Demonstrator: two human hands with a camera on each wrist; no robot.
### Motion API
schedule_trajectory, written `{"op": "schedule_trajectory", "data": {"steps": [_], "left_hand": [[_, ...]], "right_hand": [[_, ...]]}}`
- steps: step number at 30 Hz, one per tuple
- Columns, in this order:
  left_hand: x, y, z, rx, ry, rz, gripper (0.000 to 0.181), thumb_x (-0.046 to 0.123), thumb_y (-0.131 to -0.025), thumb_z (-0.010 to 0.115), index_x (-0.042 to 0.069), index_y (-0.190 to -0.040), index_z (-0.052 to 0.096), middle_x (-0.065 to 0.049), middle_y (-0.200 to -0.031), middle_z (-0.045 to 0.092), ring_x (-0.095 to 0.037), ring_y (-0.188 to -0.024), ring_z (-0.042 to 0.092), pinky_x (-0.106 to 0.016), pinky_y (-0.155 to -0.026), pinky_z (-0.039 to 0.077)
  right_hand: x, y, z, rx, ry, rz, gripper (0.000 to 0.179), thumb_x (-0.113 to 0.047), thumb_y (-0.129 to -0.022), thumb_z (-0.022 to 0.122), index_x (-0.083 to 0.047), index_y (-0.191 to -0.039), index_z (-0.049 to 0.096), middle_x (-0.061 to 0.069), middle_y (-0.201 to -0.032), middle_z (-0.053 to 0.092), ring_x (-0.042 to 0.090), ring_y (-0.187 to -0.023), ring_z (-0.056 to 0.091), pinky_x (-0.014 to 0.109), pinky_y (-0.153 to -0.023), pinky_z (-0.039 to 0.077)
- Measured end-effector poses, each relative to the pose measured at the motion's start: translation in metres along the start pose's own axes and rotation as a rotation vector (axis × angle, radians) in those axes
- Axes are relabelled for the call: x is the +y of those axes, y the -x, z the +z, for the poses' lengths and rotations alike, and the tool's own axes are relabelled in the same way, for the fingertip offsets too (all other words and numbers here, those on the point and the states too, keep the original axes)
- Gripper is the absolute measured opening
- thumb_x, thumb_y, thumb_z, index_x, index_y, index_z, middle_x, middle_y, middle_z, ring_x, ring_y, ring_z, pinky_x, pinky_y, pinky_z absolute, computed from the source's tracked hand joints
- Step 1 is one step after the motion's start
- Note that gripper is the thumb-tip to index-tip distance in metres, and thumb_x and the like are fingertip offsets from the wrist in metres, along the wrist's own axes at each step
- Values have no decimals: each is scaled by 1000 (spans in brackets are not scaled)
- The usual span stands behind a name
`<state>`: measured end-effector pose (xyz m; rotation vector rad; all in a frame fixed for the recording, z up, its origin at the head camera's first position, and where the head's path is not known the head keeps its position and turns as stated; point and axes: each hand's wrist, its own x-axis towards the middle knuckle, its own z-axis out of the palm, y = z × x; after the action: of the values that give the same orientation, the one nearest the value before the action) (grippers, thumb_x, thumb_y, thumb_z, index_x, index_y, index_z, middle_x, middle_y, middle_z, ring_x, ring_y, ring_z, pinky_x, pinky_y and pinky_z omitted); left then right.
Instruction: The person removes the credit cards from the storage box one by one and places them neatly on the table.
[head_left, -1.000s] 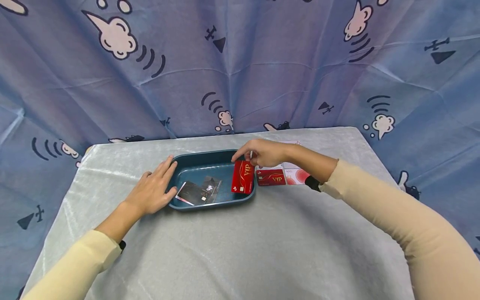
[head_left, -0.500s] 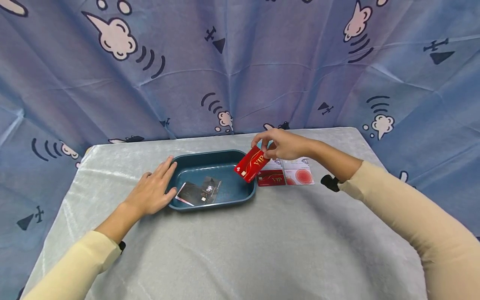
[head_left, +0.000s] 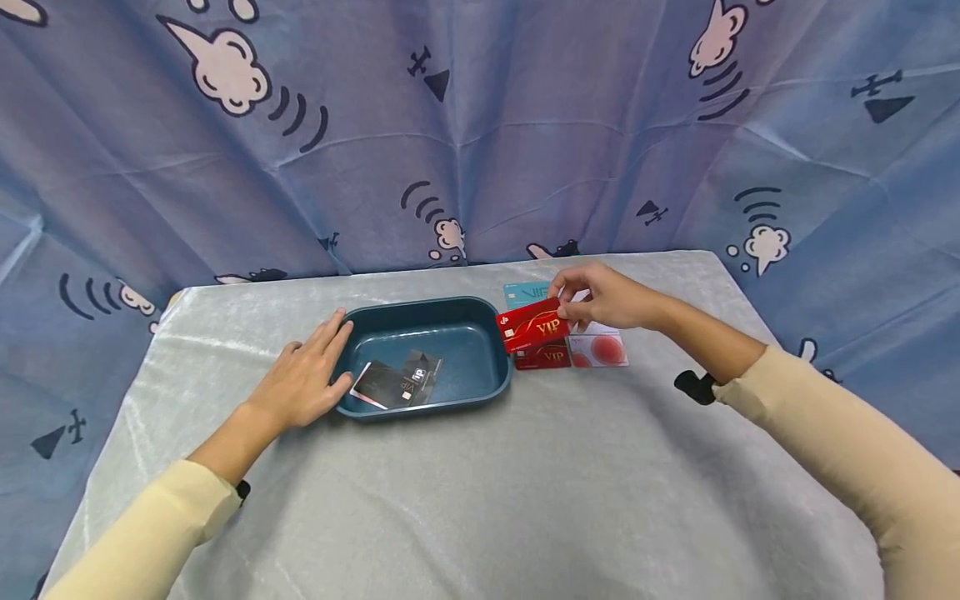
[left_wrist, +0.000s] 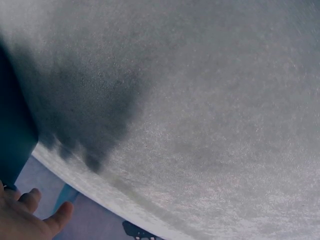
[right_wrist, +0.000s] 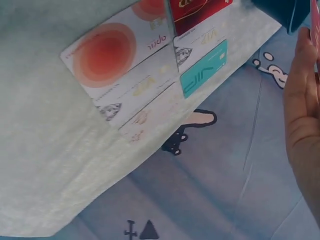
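My right hand [head_left: 603,296] pinches a red VIP card [head_left: 532,325] by its right end, held just right of the tray over the laid-out cards. My left hand [head_left: 303,379] rests with fairly straight fingers along the left rim of the dark teal tray [head_left: 420,310]. Inside the tray lie a black card [head_left: 384,385] and a dark card in a clear sleeve [head_left: 422,371]. Under the held card is another red VIP card [head_left: 543,357], beside a white card with a red circle [head_left: 606,350]. A teal card [right_wrist: 204,70] and white VIP cards [right_wrist: 142,89] show in the right wrist view.
A pale velvety cloth [head_left: 480,500] covers the table. Behind its far edge hangs a blue patterned curtain [head_left: 480,150]. The laid-out cards sit in close rows right of the tray.
My right hand has lifted the red card from over the tray's right end and carried it rightward, turning it from upright to nearly level. The left hand has stayed on the tray.
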<state>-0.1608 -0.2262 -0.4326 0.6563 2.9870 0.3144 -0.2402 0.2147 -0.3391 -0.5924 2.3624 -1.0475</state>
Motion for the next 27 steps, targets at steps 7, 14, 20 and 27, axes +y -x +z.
{"op": "schedule_trajectory", "data": {"steps": [7, 14, 20, 27], "left_hand": [[1, 0, 0, -3, 1, -1, 73, 32, -98, 50, -2, -156, 22, -17, -165, 11, -39, -147, 25, -64, -103, 32], [0, 0, -1, 3, 4, 2, 73, 31, -98, 50, -2, -156, 22, -18, -165, 12, -41, -146, 26, -65, -104, 31], [0, 0, -1, -3, 2, 0, 73, 31, -98, 50, -2, -156, 22, -18, -165, 12, -40, -147, 25, -65, -104, 32], [0, 0, -1, -5, 3, -5, 73, 32, -98, 50, -1, -156, 22, -17, -165, 12, -39, -147, 25, -65, -104, 31]], "right_hand": [[16, 18, 0, 14, -22, 35, 23, -2, -94, 64, 5, -115, 59, 16, -96, 66, 33, -79, 67, 37, -69, 59], [35, 28, 4, -9, -53, 85, 23, -4, -95, 64, 4, -115, 58, 15, -90, 67, 26, -70, 67, 33, -66, 58], [50, 30, 13, -41, -97, 87, 21, -1, -95, 61, 6, -114, 58, 15, -87, 66, 23, -67, 64, 34, -63, 58], [64, 28, 25, -74, -131, 73, 22, 2, -93, 63, 8, -113, 59, 14, -86, 66, 20, -68, 64, 34, -64, 59]]}}
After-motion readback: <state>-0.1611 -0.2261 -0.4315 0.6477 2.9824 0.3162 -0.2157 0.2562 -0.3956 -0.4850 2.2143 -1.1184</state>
